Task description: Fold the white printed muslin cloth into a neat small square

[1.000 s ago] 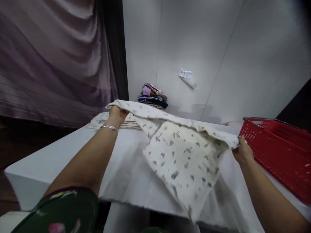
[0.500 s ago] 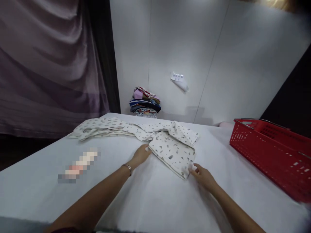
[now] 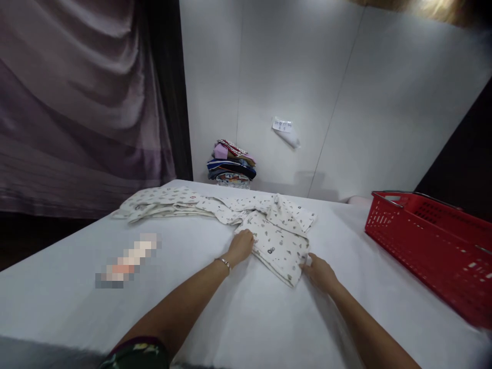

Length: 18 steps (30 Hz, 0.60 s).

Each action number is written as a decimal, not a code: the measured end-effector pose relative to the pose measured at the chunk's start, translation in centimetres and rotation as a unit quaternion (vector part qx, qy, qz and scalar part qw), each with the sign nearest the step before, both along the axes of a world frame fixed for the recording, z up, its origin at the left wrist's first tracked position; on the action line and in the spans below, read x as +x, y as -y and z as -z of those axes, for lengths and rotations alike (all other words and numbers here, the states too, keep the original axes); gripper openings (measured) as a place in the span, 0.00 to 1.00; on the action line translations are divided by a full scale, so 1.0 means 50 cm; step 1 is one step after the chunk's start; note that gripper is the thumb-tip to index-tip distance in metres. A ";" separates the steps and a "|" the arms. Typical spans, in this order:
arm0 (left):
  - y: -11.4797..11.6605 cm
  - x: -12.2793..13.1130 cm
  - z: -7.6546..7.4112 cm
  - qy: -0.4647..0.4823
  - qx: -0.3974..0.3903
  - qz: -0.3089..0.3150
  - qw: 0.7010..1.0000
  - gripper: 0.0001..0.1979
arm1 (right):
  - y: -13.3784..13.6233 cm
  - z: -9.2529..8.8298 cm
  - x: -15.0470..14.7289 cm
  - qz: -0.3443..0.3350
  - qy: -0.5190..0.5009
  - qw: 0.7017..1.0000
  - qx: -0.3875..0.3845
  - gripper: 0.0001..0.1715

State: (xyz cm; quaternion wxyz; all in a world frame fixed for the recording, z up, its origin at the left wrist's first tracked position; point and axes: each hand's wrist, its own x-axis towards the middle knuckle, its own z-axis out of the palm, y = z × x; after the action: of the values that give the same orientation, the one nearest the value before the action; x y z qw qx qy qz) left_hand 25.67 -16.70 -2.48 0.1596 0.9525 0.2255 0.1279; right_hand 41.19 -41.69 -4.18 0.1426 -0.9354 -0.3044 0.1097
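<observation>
- Leaf-printed white garment (image 3: 282, 243) — partly folded, around the middle of the worktop (image 3: 253, 318), right of a similarly printed fabric pile (image 3: 161, 202).
- Left hand (image 3: 242, 246): fingers curled at the garment's near-left edge; whether they grip, I cannot tell.
- Right hand (image 3: 322, 272): fingers pinching its right edge.
- Red basket (image 3: 426, 251) — right side.

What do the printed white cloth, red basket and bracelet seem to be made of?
Printed white cloth: soft, matte fabric, perhaps cotton, judging by its limp folds. Red basket: probably moulded plastic, smooth-looking, its walls pierced with openings. Bracelet: likely silvery metal, from its bright glint, though it's small here.
</observation>
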 end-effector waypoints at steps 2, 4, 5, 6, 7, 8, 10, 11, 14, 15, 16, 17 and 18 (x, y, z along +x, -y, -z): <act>0.018 0.003 0.000 0.004 0.007 0.030 1.000 0.10 | -0.006 0.008 -0.010 -0.032 0.006 0.999 0.003 0.27; 0.031 -0.002 0.003 0.002 0.013 0.064 0.998 0.08 | -0.012 0.017 -0.016 -0.053 0.002 0.998 0.028 0.27; 0.035 -0.006 0.006 -0.001 0.016 0.081 0.997 0.08 | -0.014 0.020 -0.018 -0.052 -0.001 0.998 0.042 0.26; 0.037 -0.011 0.008 -0.006 0.017 0.096 0.995 0.09 | -0.015 0.021 -0.018 -0.039 -0.004 0.998 0.052 0.26; 0.037 -0.014 0.009 -0.012 0.019 0.107 0.994 0.10 | -0.015 0.021 -0.017 -0.020 -0.005 0.998 0.055 0.26; 0.036 -0.016 0.010 -0.016 0.020 0.113 0.993 0.09 | -0.016 0.020 -0.016 0.004 0.000 0.999 0.052 0.27; 0.036 -0.014 0.004 -0.017 0.021 0.109 0.994 0.05 | -0.021 0.018 -0.015 0.032 0.008 0.999 0.042 0.32; 0.039 -0.011 -0.003 -0.013 0.021 0.104 0.994 0.07 | -0.024 0.016 -0.015 0.029 0.000 0.998 0.050 0.33; 0.065 -0.003 -0.045 0.015 0.016 0.098 0.995 0.11 | -0.027 0.008 -0.019 0.021 -0.100 0.978 0.181 0.30; 0.082 -0.005 -0.064 0.031 0.014 0.100 0.994 0.11 | -0.020 0.001 -0.021 0.037 -0.144 0.956 0.253 0.29; 0.104 -0.011 -0.083 0.053 0.013 0.108 0.993 0.11 | -0.009 -0.009 -0.024 0.060 -0.181 0.925 0.330 0.28; 0.130 -0.021 -0.103 0.079 0.012 0.119 0.990 0.11 | 0.008 -0.022 -0.028 0.084 -0.208 0.886 0.407 0.27; 0.161 -0.034 -0.120 0.113 0.010 0.143 0.983 0.10 | 0.029 -0.038 -0.033 0.102 -0.226 0.842 0.479 0.26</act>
State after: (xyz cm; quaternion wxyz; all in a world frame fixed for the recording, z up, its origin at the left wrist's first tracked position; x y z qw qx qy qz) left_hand 23.95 -24.77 3.52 0.1911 0.9560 0.0665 0.2126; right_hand 39.53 -43.14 -2.29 0.6482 -0.7256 -0.1814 0.1430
